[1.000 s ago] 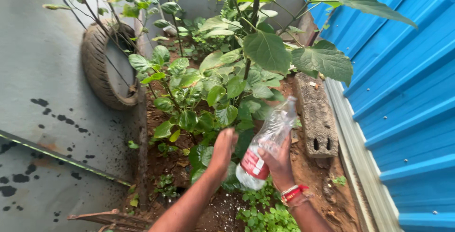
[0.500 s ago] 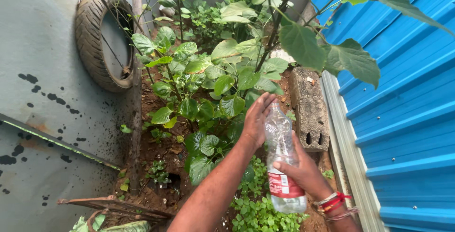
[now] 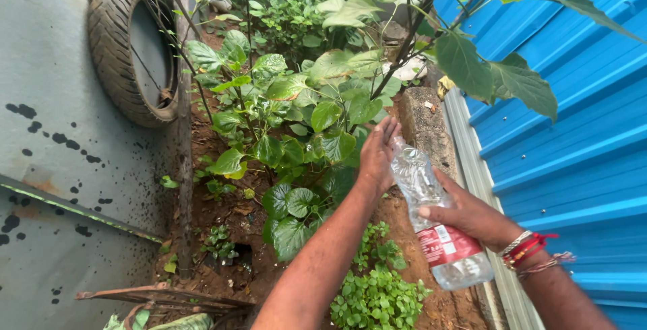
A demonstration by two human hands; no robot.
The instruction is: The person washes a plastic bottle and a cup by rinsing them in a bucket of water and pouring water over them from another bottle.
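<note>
My right hand [image 3: 472, 217] grips a clear plastic bottle [image 3: 435, 215] with a red label, tilted so its neck points up and left over the plants. A little water sits in its lower end. My left hand [image 3: 377, 151] is cupped at the bottle's mouth, fingers together and touching the neck. Red and white threads circle my right wrist. Below both hands grow broad-leaved green plants [image 3: 296, 148] in brown soil [image 3: 222, 222].
A worn tyre [image 3: 118, 50] leans on the grey wall [image 3: 47, 168] at left. A blue corrugated metal sheet [image 3: 579, 135] runs along the right. A concrete block [image 3: 424, 124] lies by it. Low small-leaved plants [image 3: 377, 296] grow near my arms. A rusty metal bar [image 3: 162, 296] lies at bottom left.
My right hand has moved right with the bottle and tipped it further. My left hand has risen from low over the plants to the bottle's mouth. The view has shifted.
</note>
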